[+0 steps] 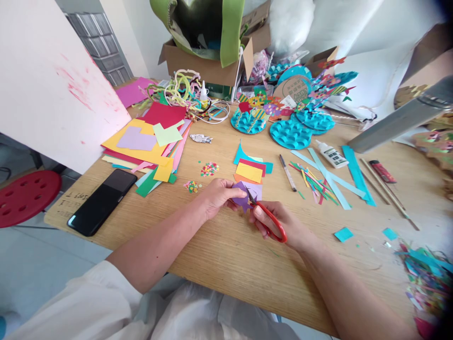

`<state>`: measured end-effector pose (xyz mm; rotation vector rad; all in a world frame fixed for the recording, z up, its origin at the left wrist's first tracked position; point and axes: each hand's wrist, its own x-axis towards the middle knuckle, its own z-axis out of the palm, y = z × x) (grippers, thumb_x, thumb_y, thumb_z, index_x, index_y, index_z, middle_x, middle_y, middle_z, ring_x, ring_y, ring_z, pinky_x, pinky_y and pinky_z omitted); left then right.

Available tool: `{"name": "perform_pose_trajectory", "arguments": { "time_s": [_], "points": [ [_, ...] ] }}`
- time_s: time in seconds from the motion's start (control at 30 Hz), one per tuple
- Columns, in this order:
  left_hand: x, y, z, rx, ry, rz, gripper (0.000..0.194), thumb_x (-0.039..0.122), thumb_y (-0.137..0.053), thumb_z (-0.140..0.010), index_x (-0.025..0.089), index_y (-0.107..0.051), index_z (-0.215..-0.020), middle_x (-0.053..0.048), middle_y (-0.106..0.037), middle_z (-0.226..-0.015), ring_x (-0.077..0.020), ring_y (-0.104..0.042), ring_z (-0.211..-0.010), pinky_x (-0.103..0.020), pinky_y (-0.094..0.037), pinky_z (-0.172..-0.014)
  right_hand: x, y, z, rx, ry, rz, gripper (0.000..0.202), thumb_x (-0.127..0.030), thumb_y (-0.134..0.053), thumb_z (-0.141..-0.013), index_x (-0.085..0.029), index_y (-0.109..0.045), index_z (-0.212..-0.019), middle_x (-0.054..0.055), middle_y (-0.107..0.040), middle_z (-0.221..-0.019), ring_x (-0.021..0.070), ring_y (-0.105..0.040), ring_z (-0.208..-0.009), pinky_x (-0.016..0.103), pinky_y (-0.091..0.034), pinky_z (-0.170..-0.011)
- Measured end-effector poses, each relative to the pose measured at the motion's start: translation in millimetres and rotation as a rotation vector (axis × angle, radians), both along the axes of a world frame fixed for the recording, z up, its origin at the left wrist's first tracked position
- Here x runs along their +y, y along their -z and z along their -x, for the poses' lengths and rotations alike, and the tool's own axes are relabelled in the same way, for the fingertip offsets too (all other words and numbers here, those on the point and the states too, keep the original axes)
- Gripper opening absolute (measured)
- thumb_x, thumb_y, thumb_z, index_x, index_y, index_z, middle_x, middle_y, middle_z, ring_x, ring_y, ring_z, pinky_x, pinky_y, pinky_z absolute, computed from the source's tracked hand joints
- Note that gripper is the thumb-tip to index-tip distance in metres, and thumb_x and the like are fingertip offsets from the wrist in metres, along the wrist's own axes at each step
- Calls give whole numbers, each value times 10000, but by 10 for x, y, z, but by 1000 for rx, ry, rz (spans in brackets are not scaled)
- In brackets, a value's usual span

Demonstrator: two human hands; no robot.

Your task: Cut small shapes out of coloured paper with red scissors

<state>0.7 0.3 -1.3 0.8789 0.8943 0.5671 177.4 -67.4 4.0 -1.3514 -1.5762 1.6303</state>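
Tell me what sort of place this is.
Probably a paper-craft workspace: a light brown wood-grain table bears a stack of multicoloured paper sheets and blue egg-tray-like discs, while the right hand holds red-handled metal scissors at purple paper.

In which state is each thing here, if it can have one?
Purple paper: partly cut, held in left hand.
Red-handled scissors: held in right hand, blades at the paper.
Phone: lying flat, screen dark.
Labelled white bottle: lying down.
Green bag: mouth open.
Cardboard box below it: flaps open.
Pen: lying flat.
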Motion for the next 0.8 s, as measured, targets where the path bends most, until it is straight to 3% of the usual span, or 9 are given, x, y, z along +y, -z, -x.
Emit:
{"name": "perform_pose_trajectory", "arguments": {
  "time_s": [0.43,0.8],
  "points": [
    [9,13,0,-31,-41,12,160,239,-734,-610,109,-667,-674,-34,-639,-624,-90,-536,-519,-221,-410,-484,-3,1,9,-9,31,9,592,-769,-493,-790,-191,-476,-664,-36,-467,-446,83,-402,-371,228,-266,-397],
    [0,-7,-3,-3,2,5,123,217,-706,-625,113,-670,-679,-31,-640,-608,-97,-552,-511,-232,-421,-517,-3,11,-12,3,-9,-12,586,-733,-464,-839,-161,-548,-743,-18,-509,-478,97,-437,-405,227,-291,-403]
  ]
}}
